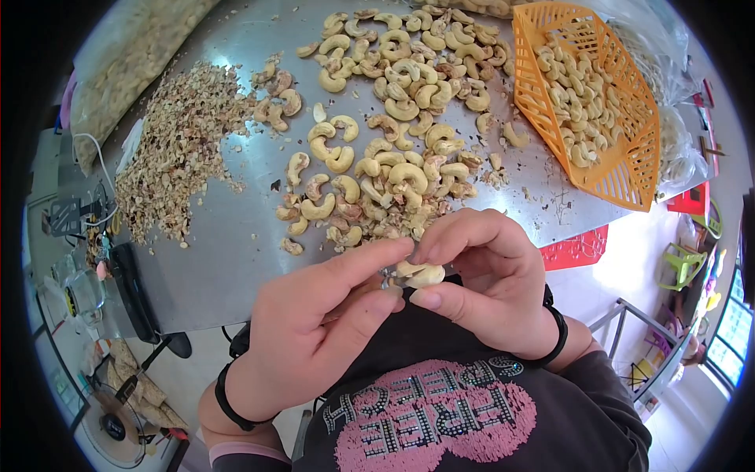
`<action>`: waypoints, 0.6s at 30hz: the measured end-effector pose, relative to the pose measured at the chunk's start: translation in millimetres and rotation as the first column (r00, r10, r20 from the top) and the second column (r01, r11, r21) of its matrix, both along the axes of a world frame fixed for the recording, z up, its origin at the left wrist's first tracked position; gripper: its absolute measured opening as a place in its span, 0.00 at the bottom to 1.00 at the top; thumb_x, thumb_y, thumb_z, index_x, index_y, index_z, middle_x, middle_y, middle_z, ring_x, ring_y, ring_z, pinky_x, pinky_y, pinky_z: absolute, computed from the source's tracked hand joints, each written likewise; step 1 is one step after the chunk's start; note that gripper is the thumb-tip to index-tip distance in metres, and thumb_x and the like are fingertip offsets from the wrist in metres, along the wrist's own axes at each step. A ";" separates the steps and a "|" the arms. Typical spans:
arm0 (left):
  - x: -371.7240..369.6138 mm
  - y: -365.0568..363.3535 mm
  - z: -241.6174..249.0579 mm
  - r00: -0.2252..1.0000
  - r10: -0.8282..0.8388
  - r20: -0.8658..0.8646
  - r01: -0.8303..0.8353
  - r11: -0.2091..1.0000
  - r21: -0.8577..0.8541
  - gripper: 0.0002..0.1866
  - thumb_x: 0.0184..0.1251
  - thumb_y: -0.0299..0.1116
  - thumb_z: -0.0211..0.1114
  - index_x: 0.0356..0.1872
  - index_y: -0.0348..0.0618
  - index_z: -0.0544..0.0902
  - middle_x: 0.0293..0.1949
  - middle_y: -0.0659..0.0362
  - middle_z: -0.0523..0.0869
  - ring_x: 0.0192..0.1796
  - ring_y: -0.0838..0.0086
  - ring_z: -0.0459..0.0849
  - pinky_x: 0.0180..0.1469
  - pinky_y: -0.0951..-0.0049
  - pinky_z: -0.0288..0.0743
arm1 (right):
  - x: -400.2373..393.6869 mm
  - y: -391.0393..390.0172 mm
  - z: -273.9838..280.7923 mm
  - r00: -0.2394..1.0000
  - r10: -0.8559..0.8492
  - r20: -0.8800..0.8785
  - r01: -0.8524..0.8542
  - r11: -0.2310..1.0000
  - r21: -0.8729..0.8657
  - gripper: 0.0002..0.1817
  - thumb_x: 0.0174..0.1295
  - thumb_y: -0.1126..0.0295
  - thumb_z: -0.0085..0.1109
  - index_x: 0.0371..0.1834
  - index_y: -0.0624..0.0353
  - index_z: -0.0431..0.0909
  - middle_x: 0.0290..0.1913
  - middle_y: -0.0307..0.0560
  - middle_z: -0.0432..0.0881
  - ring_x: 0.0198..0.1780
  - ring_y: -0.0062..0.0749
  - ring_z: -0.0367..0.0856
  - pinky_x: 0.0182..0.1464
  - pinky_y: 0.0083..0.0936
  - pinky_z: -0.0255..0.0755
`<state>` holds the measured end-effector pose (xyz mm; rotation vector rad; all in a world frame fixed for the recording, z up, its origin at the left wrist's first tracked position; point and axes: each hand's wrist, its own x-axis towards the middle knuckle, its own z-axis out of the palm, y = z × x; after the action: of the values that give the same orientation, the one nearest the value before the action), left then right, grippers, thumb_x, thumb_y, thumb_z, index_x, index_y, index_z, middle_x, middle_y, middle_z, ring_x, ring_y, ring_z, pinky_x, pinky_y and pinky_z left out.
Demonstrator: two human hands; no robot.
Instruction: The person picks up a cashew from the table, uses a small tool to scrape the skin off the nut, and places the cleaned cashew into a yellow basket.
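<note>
Close to my body, over the table's near edge, a pale cashew nut [425, 274] sits between the thumb and fingers of my right hand [497, 271]. My left hand [318, 311] meets it from the left, thumb and forefinger closed in a pinch against the nut's end. A small shiny bit shows at those fingertips, too small to name. Just beyond both hands lies a heap of cashews [405, 177], some with brown skin still on, with skin crumbs among them.
On the metal table [228, 275], a pile of skin flakes [185, 134] spreads at left, beside a large bag of nuts [130, 63]. More cashews [417, 63] lie at the back. An orange basket [629, 177] at right holds peeled cashews. A red crate [578, 248] stands below the edge.
</note>
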<state>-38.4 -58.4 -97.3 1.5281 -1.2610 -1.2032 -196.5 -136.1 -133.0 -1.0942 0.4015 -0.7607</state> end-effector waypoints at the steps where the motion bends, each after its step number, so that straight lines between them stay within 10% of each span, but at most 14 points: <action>1: -0.5 0.3 -0.6 1.000 0.000 0.009 0.000 1.000 -0.005 0.15 0.57 0.27 0.56 0.48 0.41 0.74 0.27 0.57 0.79 0.26 0.75 0.77 0.29 0.80 0.68 | -0.3 0.1 -0.3 1.000 0.001 0.000 -0.001 1.000 0.000 0.13 0.50 0.82 0.57 0.39 0.65 0.67 0.37 0.44 0.73 0.40 0.24 0.74 0.44 0.20 0.68; 18: 3.5 -2.6 5.4 0.961 0.112 -0.254 -0.052 0.971 0.232 0.13 0.60 0.27 0.53 0.47 0.39 0.73 0.29 0.62 0.80 0.28 0.86 0.75 0.30 0.87 0.67 | 2.2 0.6 -1.4 0.995 0.066 0.081 -0.073 0.993 0.089 0.12 0.53 0.84 0.51 0.41 0.65 0.66 0.39 0.46 0.72 0.43 0.27 0.73 0.49 0.25 0.67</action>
<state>-34.9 -60.9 -91.9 1.4994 -0.9015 -1.4791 -194.4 -135.4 -134.4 -0.9839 0.3273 -0.7142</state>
